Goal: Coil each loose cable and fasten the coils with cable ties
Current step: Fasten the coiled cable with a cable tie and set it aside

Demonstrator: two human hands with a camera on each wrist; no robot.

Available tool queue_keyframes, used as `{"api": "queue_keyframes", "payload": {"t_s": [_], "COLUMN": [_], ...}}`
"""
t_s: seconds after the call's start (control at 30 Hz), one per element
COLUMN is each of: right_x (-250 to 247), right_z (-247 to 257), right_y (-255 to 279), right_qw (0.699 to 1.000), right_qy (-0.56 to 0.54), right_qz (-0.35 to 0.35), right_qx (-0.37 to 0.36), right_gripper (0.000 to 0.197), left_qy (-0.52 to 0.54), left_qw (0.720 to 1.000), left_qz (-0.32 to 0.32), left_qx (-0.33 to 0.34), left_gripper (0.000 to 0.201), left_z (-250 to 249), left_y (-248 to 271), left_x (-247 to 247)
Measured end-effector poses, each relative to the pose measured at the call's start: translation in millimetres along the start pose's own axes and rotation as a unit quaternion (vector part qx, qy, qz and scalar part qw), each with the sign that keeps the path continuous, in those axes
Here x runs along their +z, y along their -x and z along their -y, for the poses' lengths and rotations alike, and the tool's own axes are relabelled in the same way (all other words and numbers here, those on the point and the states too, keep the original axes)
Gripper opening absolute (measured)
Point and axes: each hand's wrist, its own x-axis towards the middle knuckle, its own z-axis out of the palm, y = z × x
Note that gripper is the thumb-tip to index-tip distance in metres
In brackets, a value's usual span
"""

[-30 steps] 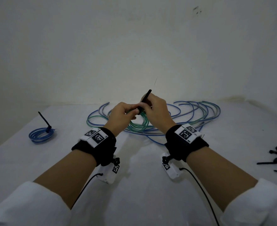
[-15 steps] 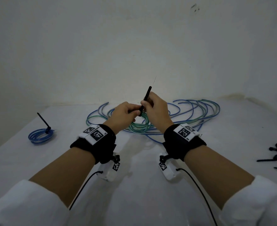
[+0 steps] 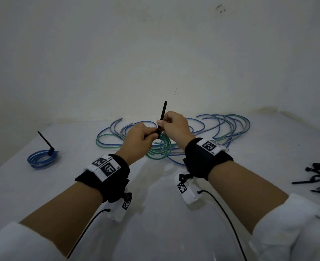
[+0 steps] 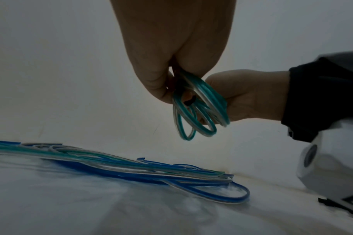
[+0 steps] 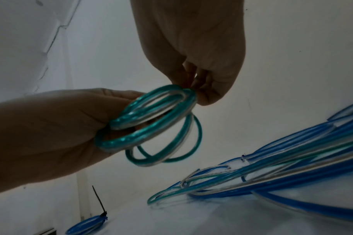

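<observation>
Done: we count one blue coil (image 3: 42, 159) tied, resting at the table's (image 3: 155, 213) left.
In hand: green coil (image 5: 151, 125) held above the table; left hand (image 3: 138, 141) grips it, right hand (image 3: 176, 125) pinches the cable tie (image 3: 163, 113), tail upright.
Left: we judge cinching unfinished; loose cables (image 3: 221, 127) uncoiled, spare ties (image 3: 319, 178) at right.

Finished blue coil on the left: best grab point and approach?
Judging from the head view, pinch the blue coil at the bundled spot beside the cable tie, coming from above: it lies flat, and the tie's tail slants up-left, so stay right of it.
</observation>
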Motion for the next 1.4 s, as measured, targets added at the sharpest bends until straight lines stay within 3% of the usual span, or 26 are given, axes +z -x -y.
{"api": "queue_keyframes", "payload": {"t_s": [0.13,0.23,0.37,0.43,0.87,1.13,1.3,1.4], "right_x": [-3,-10,-20,-21,-14,-13,-12,-11], "right_z": [4,8,-3,-6,-3,-1,0,1], "right_y": [4,10,12,16,17,20,20,22], "right_qw": [0.999,0.993,0.974,0.964,0.965,0.971,0.978,0.98], "right_qy": [-0.028,-0.085,-0.081,-0.11,-0.184,-0.167,-0.139,-0.131], "right_qz": [0.013,0.076,0.205,0.232,0.185,0.167,0.154,0.153], "right_qx": [-0.033,-0.033,0.043,0.066,0.043,0.022,0.003,-0.011], "right_gripper": [0.021,0.011,0.018,0.019,0.016,0.019,0.021,0.022], "left_qy": [0.169,0.242,0.292,0.306,0.326,0.339,0.328,0.313], "left_qw": [0.981,0.96,0.941,0.934,0.933,0.93,0.935,0.939], "left_qz": [-0.017,-0.068,-0.109,-0.122,-0.1,-0.086,-0.063,-0.077], "left_qx": [-0.09,-0.127,-0.131,-0.136,-0.115,-0.117,-0.118,-0.119], "left_gripper": [0.025,0.019,0.014,0.016,0.013,0.011,0.033,0.019], "left_z": [7,15,19,23,19,18,20,17], "left_y": [-5,-8,-8,-8,-6,-8,-7,-8], "left_x": [-6,-10,-15,-16,-14,-17,-17,-17]}}
